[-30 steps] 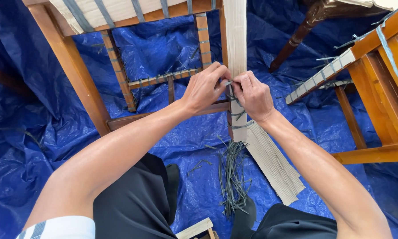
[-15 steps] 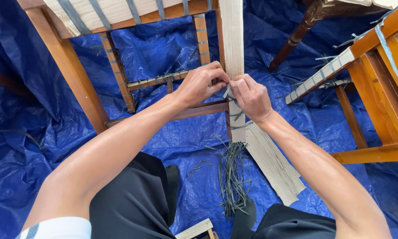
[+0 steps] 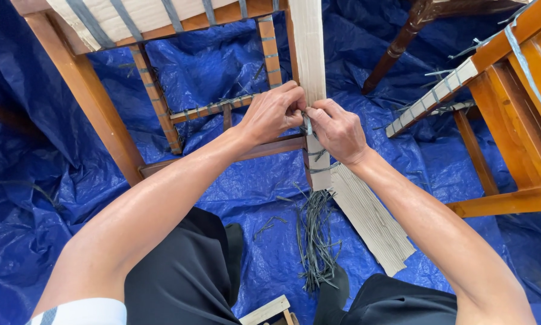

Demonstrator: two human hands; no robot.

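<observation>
Both my forearms reach forward and converge at the cardboard-wrapped chair leg (image 3: 309, 72), which stands upright in the middle of the view on the blue tarp (image 3: 54, 180). My left hand (image 3: 274, 112) comes in from the lower left, wrist slightly bent, its fingers curled with the tips pressed against the left edge of the wrapping; my right hand (image 3: 338, 129) meets it from the right, knuckles up, thumb and forefinger pinched together on a thin grey plastic strap (image 3: 308, 124) that crosses the leg. Whether the left fingers also clamp that strap I cannot tell, since the knuckles hide the tips. The leg belongs to the wooden chair frame (image 3: 90, 102) on the left; a second wooden chair (image 3: 511, 114) stands to the right. Below my hands a bundle of cut grey straps (image 3: 316, 241) lies on the tarp beside a flat sheet of corrugated cardboard (image 3: 372, 222). Compared with half a second ago, the hands sit at the same height on the leg, and the pinch looks no different.
</observation>
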